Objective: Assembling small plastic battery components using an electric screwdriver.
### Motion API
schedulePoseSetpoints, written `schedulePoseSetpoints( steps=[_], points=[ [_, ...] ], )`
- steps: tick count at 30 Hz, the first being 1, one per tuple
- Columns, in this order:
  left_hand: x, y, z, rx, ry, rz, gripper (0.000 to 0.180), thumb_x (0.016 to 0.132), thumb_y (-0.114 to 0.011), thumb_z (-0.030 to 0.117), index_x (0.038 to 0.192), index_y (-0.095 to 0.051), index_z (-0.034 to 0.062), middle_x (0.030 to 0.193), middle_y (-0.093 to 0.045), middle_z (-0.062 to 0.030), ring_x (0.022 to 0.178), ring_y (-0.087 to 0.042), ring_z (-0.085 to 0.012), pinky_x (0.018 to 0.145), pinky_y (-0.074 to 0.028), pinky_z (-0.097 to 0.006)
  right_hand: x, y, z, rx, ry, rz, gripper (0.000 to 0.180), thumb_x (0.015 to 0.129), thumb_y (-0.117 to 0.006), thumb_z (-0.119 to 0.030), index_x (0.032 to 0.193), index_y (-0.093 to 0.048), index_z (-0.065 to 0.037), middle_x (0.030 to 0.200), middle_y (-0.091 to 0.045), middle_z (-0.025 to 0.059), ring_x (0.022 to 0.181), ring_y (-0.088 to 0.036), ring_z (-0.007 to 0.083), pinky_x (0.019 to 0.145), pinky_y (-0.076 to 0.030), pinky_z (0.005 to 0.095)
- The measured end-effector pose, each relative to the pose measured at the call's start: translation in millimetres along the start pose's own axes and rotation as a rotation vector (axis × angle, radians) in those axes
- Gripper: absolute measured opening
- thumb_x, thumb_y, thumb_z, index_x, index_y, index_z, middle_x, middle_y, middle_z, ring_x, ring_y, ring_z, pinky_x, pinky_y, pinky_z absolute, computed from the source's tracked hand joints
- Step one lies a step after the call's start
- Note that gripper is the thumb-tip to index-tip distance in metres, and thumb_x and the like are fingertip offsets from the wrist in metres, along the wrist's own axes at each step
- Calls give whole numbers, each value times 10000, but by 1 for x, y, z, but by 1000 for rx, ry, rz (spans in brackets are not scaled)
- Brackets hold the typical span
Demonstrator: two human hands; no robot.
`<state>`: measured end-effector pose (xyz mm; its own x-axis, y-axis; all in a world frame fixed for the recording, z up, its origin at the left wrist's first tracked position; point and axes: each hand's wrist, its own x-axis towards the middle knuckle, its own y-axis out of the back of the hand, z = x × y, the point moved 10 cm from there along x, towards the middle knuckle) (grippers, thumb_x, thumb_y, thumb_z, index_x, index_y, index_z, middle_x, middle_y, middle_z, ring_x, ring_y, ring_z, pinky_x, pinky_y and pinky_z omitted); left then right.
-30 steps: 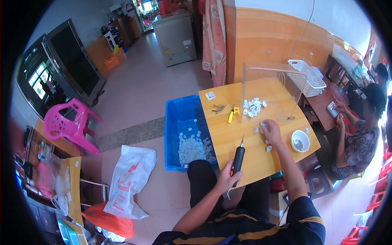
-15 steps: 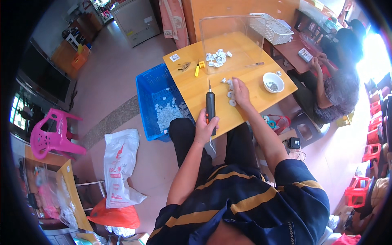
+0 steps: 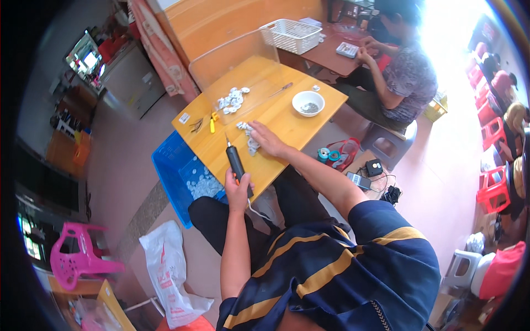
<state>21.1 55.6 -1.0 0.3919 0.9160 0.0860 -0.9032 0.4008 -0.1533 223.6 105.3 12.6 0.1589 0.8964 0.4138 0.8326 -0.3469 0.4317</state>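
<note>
My left hand (image 3: 238, 190) is wrapped round a black electric screwdriver (image 3: 236, 161), its bit pointing away from me over the near left side of the wooden table (image 3: 287, 129). A white cord runs from its lower end toward my lap. My right hand (image 3: 266, 140) lies low over the table with fingers stretched, beside and partly over small white plastic parts (image 3: 252, 146). A larger pile of white round parts (image 3: 234, 100) lies farther back. Left of it are a yellow-handled tool (image 3: 212, 126) and thin dark pieces (image 3: 196, 126). A white bowl (image 3: 297, 107) holds small metal pieces.
A clear panel (image 3: 237, 52) stands upright on the table's far side, with a thin screwdriver (image 3: 281, 89) nearby. At the table's left sits a blue crate (image 3: 171, 160) of white parts. Another person (image 3: 406, 83) works at a brown table. Pink chair (image 3: 83, 254) at left.
The view has turned, so the table appears farther left. My right hand has flattened and come down over the small white parts. My left hand still grips the screwdriver.
</note>
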Motion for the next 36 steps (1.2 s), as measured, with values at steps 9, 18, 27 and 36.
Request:
schedulePoseSetpoints(
  steps=[9,18,27,36],
  points=[
    [-2,2,-3,-35,-24,2,248,925,-640,96,1120,-495,45,803,-538,-25,582,-575,-110,522,-488,-258,-2,155,10,-223,-108,341,332,943,-646,-249,1235,-652,-90,1194,-680,121,1084,-656,257,923,-516,384],
    [-5,9,4,-52,17,54,381,907,-655,88,1238,-486,2,846,-535,-17,615,-566,-88,561,-490,-243,26,224,68,-811,-312,39,186,818,-657,-202,942,-751,-101,885,-728,159,846,-709,331,778,-559,423],
    [-6,12,-7,-74,62,48,463,911,-657,79,1319,-451,2,865,-556,-20,635,-548,-83,576,-476,-231,40,192,109,-1185,-521,-332,269,782,-681,-191,979,-759,-25,1048,-734,191,975,-720,346,822,-585,454],
    [-5,-2,1,-68,-5,1,421,918,-650,71,1287,-457,5,848,-555,-30,615,-556,-90,564,-481,-246,30,200,100,-1135,-555,-335,282,835,-634,-223,1029,-759,-62,1048,-738,163,994,-719,318,825,-582,437]
  ],
)
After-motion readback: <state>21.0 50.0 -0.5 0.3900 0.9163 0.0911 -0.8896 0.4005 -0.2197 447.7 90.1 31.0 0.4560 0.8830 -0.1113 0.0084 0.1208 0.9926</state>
